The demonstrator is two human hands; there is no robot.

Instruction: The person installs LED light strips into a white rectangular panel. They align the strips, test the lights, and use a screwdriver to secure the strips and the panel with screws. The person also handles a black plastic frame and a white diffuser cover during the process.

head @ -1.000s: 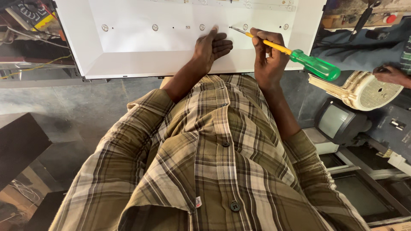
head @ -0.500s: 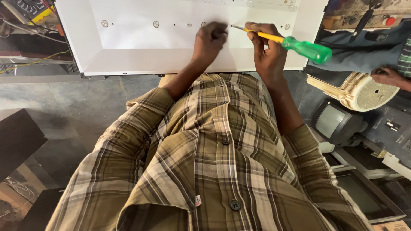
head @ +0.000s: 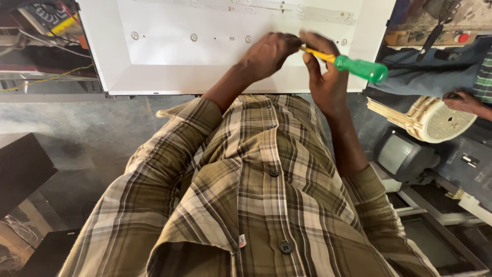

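A large white panel (head: 169, 61) with small round fittings lies at the top of the head view. My right hand (head: 324, 77) grips a screwdriver (head: 353, 65) with a green handle and yellow shaft, the tip pointing left over the panel. My left hand (head: 267, 54) rests on the panel with fingers curled at the screwdriver's tip, which they hide. A long thin strip (head: 287, 9) lies along the panel's far side.
Another person's hand (head: 464, 101) rests by a round cream object (head: 435, 119) at the right. A small grey monitor (head: 405, 154) sits below it. A meter with wires (head: 43, 18) is at top left, a dark box (head: 20, 169) at left.
Both hands have shifted slightly right along the panel. My left fingers have closed in around the screwdriver tip, and the handle now points lower and further right.
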